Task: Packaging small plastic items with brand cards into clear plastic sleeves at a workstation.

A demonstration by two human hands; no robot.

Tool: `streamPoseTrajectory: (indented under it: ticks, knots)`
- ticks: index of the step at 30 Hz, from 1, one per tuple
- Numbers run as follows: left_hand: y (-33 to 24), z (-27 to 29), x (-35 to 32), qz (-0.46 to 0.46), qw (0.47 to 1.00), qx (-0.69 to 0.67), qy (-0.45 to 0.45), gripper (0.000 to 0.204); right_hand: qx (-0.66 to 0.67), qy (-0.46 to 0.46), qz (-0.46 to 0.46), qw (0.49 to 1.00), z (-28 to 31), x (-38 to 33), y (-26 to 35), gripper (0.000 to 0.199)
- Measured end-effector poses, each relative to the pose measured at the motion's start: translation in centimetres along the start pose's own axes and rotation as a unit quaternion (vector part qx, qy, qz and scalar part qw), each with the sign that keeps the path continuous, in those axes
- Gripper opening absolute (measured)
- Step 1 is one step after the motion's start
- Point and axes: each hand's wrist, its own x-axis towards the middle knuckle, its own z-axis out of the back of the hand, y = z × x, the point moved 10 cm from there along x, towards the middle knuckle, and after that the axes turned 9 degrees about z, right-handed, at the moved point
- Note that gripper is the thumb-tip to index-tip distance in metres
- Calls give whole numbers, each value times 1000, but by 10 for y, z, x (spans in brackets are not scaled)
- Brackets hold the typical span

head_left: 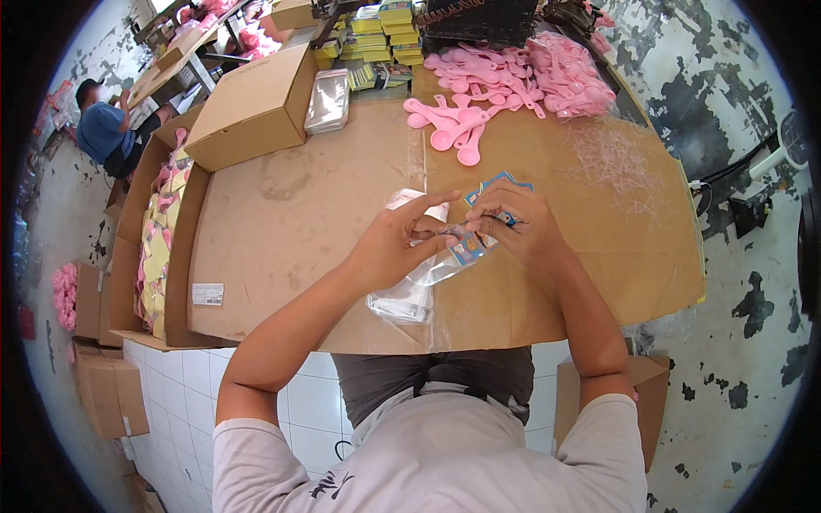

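My left hand (pixel 393 244) pinches the edge of a clear plastic bag (pixel 438 272) between thumb and fingers. A small blue printed card (pixel 467 250) shows at the bag, apparently inside it. My right hand (pixel 523 224) is closed at the top of that card, its thumb and fingertips together; what exactly they grip is partly hidden. More blue cards (pixel 499 181) show behind and under the right fingers. A stack of clear plastic bags (pixel 404 303) lies beneath my hands on the cardboard-covered table (pixel 291 205).
Pink measuring spoons (pixel 466 128) are piled at the back, beside a bagged heap (pixel 569 77). Thin plastic strips (pixel 616 162) lie at right. A closed carton (pixel 248 107), more bags (pixel 327 101) and card stacks (pixel 376 43) stand back left. An open box (pixel 198 214) holds packed pieces. Another person (pixel 107 132) sits far left.
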Motion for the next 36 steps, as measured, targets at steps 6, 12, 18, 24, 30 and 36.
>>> streamPoseTrajectory:
  ticks: [6, 12, 18, 24, 30, 36]
  knots:
    - [8, 5, 4, -9, 999, -33, -16, 54, 58, -53, -68, 995, -4, -5, -18, 13]
    - [6, 4, 5, -21, 999, -19, -28, 51, 86, -37, -85, 992, -21, -11, -32, 20]
    - [12, 12, 4, 11, 995, -89, -44, 44, 252, -147, -181, 939, -9, -6, -28, 23]
    - [7, 12, 5, 0, 995, -84, -48, 44, 221, -42, -182, 957, -27, -20, -45, 26]
    - [13, 16, 7, -36, 994, -88, -48, 44, 109, -42, -139, 983, -12, -2, -27, 16]
    - [20, 23, 8, 28, 993, -105, -48, 44, -9, 63, -51, 997, 1, 36, -51, 17]
